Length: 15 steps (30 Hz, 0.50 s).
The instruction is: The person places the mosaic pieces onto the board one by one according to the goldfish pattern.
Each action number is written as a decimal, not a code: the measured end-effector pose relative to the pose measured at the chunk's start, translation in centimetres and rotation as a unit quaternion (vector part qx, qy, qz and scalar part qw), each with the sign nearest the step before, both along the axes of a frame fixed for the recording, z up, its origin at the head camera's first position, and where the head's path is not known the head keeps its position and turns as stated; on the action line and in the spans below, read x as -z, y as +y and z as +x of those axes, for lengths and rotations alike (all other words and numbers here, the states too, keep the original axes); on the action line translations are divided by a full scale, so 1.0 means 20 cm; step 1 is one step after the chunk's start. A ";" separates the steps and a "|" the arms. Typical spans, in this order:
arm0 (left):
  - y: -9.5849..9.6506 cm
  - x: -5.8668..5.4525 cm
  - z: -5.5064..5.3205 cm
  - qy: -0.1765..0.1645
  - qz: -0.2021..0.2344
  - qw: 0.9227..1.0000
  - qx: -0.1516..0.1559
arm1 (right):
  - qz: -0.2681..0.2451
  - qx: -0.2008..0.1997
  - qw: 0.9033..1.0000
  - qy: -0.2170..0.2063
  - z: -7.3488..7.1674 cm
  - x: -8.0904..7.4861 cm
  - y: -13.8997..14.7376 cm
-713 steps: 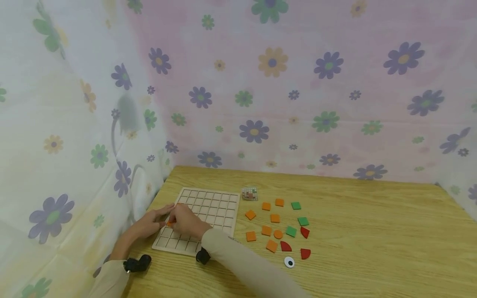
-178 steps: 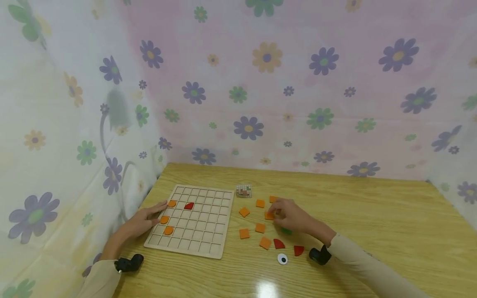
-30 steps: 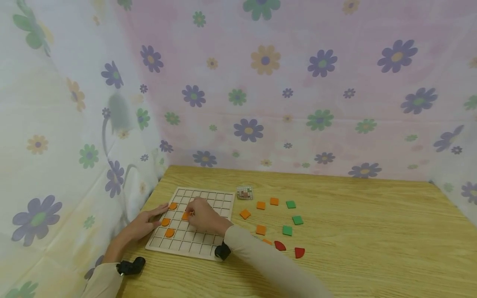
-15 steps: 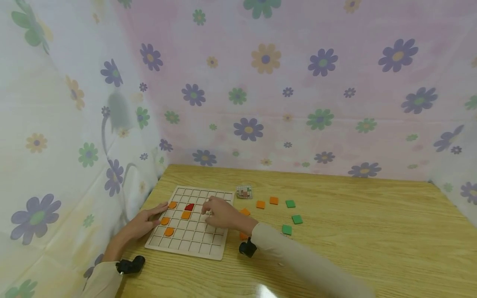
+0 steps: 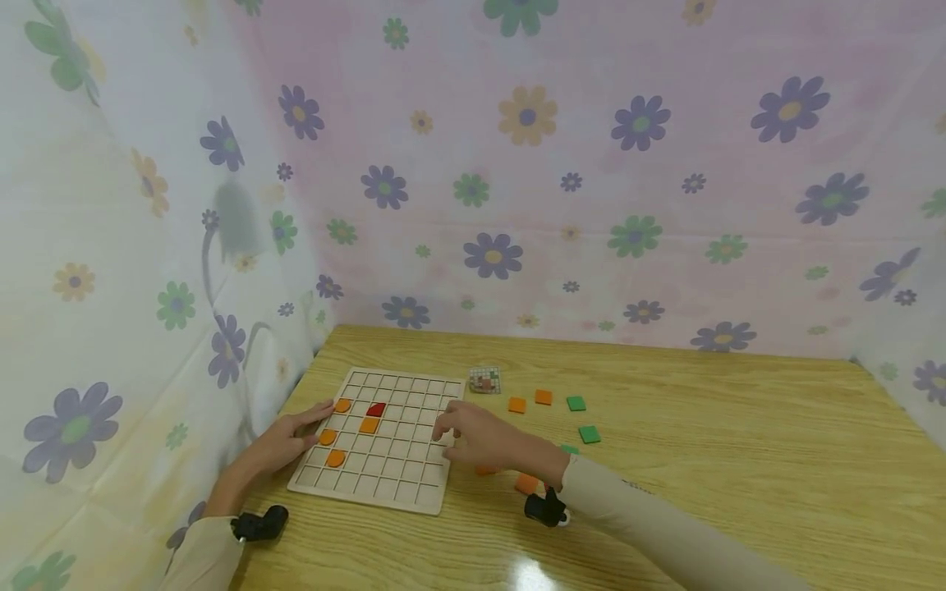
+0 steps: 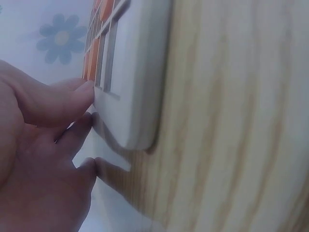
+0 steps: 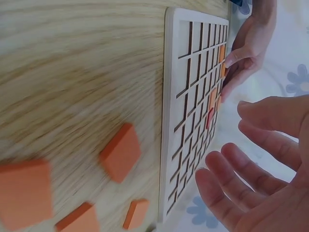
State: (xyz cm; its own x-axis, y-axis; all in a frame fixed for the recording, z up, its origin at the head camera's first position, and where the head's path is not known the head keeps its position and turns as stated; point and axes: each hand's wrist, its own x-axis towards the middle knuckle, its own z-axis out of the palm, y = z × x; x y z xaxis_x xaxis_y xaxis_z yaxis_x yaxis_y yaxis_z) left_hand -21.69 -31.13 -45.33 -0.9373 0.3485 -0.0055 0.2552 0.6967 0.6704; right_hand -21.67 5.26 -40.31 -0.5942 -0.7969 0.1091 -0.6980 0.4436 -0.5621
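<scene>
A wooden grid board [image 5: 388, 468] lies on the left of the table. Three orange discs [image 5: 336, 458] sit near its left side. Farther in, a red quarter-circle tile [image 5: 376, 409] has an orange square tile [image 5: 369, 425] just in front of it. My left hand [image 5: 279, 443] rests at the board's left edge; its thumb [image 6: 79, 99] touches the rim in the left wrist view. Over the board's right edge hovers my right hand [image 5: 484, 435], fingers loosely bent and apart, holding nothing. The right wrist view shows its fingers [image 7: 251, 183] bare.
A small pattern card [image 5: 484, 380] lies beyond the board's far right corner. Right of the board are loose orange tiles [image 5: 517, 405] and green tiles [image 5: 589, 434]. Behind the right wrist camera [image 5: 545, 509], a white eye piece [image 5: 565, 518] is mostly hidden. Flowered cloth [image 5: 591, 205] hangs behind.
Over the last second my right hand has let go of the orange square tile on the board and moved right. Earlier, the discs and red tile were added. My left hand stays at the edge.
</scene>
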 end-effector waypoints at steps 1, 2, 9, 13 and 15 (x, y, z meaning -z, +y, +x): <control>0.00 0.00 0.00 0.000 0.000 1.000 0.000 | 0.001 0.000 1.000 0.002 0.01 0.00 0.02; 0.00 0.00 0.00 0.000 0.000 1.000 0.000 | 0.002 0.004 1.000 -0.003 0.02 -0.01 0.04; 0.00 0.00 0.00 0.000 -0.005 1.000 -0.002 | 0.011 0.018 1.000 -0.006 0.07 -0.01 0.19; 0.00 0.00 0.00 -0.002 -0.006 1.000 -0.002 | 0.011 0.007 1.000 0.011 0.09 0.00 0.27; 0.00 0.00 0.00 -0.002 -0.003 1.000 -0.002 | 0.011 0.007 1.000 0.008 0.10 0.00 0.31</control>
